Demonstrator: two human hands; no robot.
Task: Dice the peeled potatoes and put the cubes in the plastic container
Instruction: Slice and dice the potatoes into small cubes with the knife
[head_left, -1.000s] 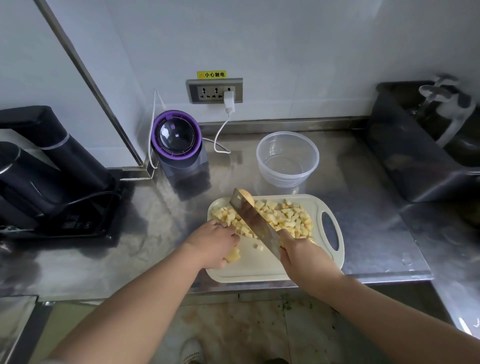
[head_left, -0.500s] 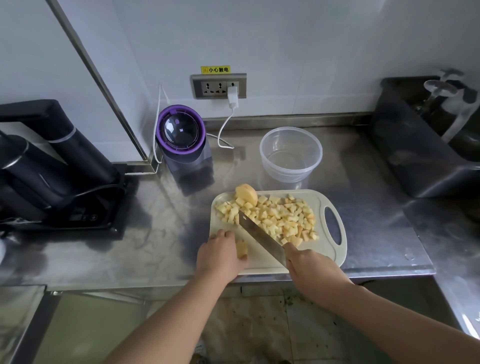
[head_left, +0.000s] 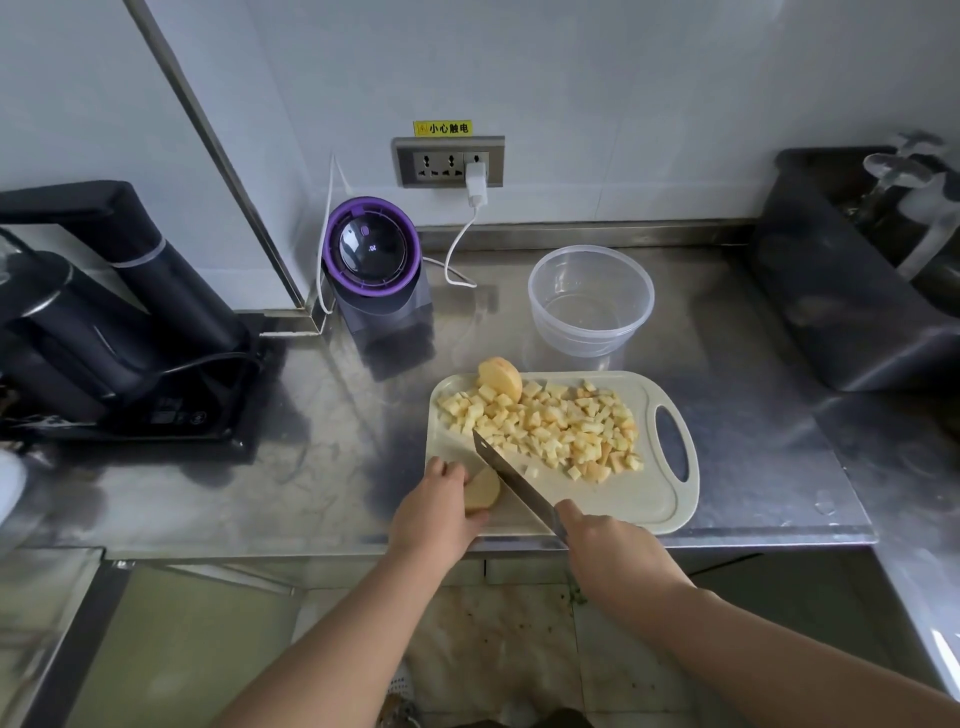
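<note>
A pale cutting board lies at the counter's front edge, with a heap of potato cubes across its far half. A larger potato chunk sits at the board's far left corner. My left hand grips a potato piece on the board's near left corner. My right hand grips the handle of a knife, whose blade lies right beside that piece. The clear plastic container stands behind the board with nothing in it.
A purple-rimmed appliance stands left of the container, its white cable running to a wall socket. A black kettle unit fills the left of the steel counter. A dark sink is at the right.
The knife came down from a raised tilt to the board beside the potato piece. My left hand slid back toward the board's near left corner with the piece.
</note>
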